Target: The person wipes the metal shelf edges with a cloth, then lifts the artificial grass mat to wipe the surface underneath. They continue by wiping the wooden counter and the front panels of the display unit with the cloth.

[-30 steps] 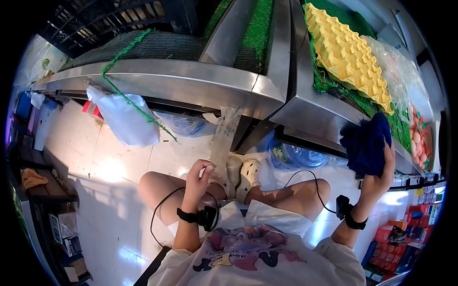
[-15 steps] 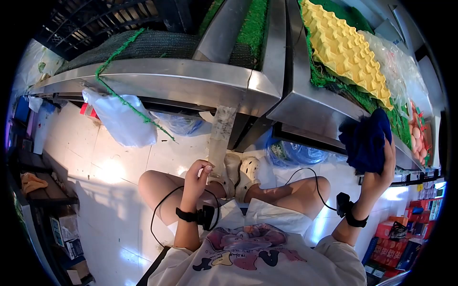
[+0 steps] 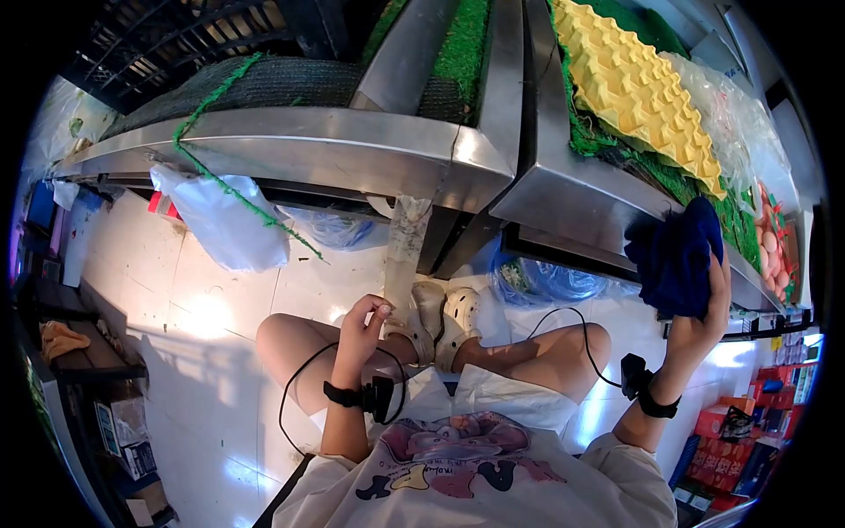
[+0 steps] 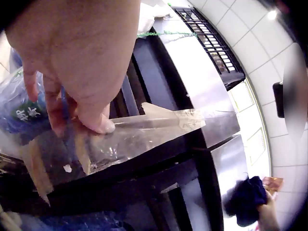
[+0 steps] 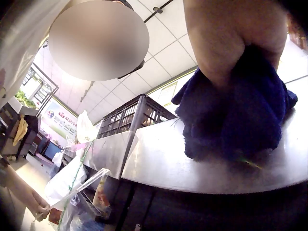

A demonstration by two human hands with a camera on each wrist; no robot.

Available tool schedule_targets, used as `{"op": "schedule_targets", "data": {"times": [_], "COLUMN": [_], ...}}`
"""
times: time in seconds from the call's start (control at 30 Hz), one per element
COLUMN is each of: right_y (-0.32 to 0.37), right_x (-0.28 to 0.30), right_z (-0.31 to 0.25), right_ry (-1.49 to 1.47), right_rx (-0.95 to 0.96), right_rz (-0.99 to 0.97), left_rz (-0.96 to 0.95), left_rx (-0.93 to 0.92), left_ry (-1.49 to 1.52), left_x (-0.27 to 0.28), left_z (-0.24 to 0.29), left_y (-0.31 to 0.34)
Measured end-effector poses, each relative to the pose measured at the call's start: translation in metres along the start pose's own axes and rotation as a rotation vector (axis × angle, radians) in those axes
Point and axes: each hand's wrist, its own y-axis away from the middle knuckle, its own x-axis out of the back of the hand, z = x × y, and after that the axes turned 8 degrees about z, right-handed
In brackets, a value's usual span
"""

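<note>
A strip of clear tape [image 4: 144, 134] runs from the steel counter's edge down to my left hand [image 3: 359, 333]. In the left wrist view the left hand [image 4: 79, 62] pinches the tape between thumb and fingers. My right hand [image 3: 704, 317] grips a dark blue cloth [image 3: 682, 260] at the front of the right-hand steel counter. In the right wrist view the cloth [image 5: 231, 115] lies bunched against the shiny steel [image 5: 163, 159], and the right hand's [image 5: 236, 38] fingertips are hidden in its folds.
A yellow egg tray [image 3: 638, 92] lies on green matting, with eggs [image 3: 772, 255] farther right. A black crate [image 3: 202, 44] stands at upper left. A green strand [image 3: 207, 172] hangs over the counter edge near a white bag [image 3: 224, 220]. Blue bags [image 3: 546, 283] sit beneath the counter.
The head view has shifted slightly. The right hand and cloth stay at nearly the same place on the counter; the left hand keeps its pinch while the tape has turned and shifted a little.
</note>
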Motion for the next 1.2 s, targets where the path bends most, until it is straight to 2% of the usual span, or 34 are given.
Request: {"op": "schedule_targets", "data": {"times": [0.07,0.17,0.27,0.3,0.4,0.43,0.63,0.73,0.83,0.97,1.2], "right_y": [0.001,0.000,-0.001,0.001,0.004,0.005,0.001,0.001,0.000,-0.001,-0.002], "right_x": [0.000,0.000,-0.002,0.000,0.000,0.000,0.003,0.001,-0.001,-0.001,0.000], "right_z": [0.001,0.001,0.004,0.005,0.005,0.008,0.005,0.002,0.003,0.001,-0.002], "right_ry": [0.000,-0.017,-0.027,-0.021,0.026,0.040,0.022,-0.008,-0.028,-0.018,0.002], "right_rx": [-0.007,0.003,-0.001,-0.010,-0.060,-0.070,-0.053,-0.072,-0.045,-0.036,-0.041], "right_rz": [-0.003,0.003,0.008,-0.007,-0.001,0.004,-0.032,-0.013,0.005,0.003,0.002], "left_rz": [0.000,-0.049,-0.139,-0.065,0.000,0.018,-0.004,0.054,0.148,0.257,0.453], "left_rx": [0.009,-0.096,0.273,0.294,0.152,0.182,-0.048,0.045,-0.134,-0.030,0.013], "left_ry": [0.003,-0.790,-0.439,-0.179,-0.226,-0.193,-0.158,-0.016,-0.115,-0.063,-0.016], "left_x": [0.000,0.003,0.015,0.015,0.017,0.017,0.005,0.000,0.010,0.026,0.074], "left_z": [-0.005,-0.041,-0.088,-0.108,-0.056,-0.043,0.006,0.036,0.033,0.028,0.008], "left_y": [0.000,0.016,0.047,0.053,0.035,0.031,0.010,0.003,-0.008,-0.020,-0.042]}}
